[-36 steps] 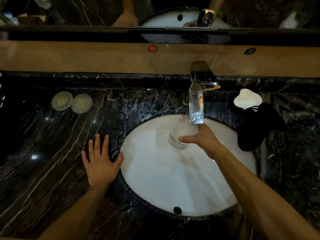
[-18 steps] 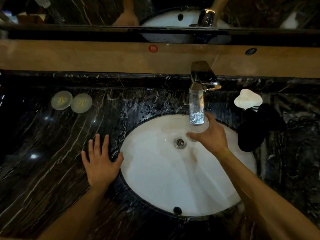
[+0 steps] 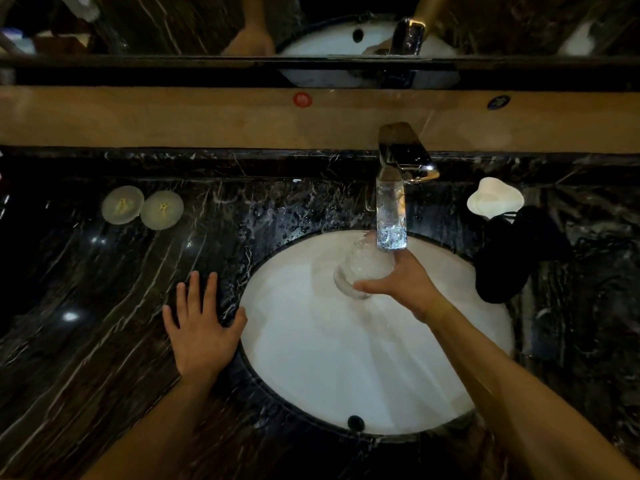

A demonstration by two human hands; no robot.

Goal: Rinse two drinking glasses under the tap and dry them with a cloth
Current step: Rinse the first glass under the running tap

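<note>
My right hand [image 3: 403,285] grips a clear drinking glass [image 3: 362,268] over the white sink basin [image 3: 329,368]. The glass is tilted, its mouth up toward the running stream under the chrome tap [image 3: 401,157], and water froths inside it. My left hand [image 3: 201,323] rests flat with spread fingers on the black marble counter [image 3: 86,306], its thumb at the basin's left rim. A dark cloth [image 3: 512,258] lies bunched on the counter to the right of the basin. A second glass is not visible.
Two round pale coasters [image 3: 142,207] lie at the back left of the counter. A white dish [image 3: 495,199] sits behind the dark cloth. A wooden ledge [image 3: 173,116] and a mirror run along the back wall.
Half a second ago my right hand held the glass upright under the stream; now it has tipped it leftward and slightly lower, covering the drain. My left hand has stayed put.
</note>
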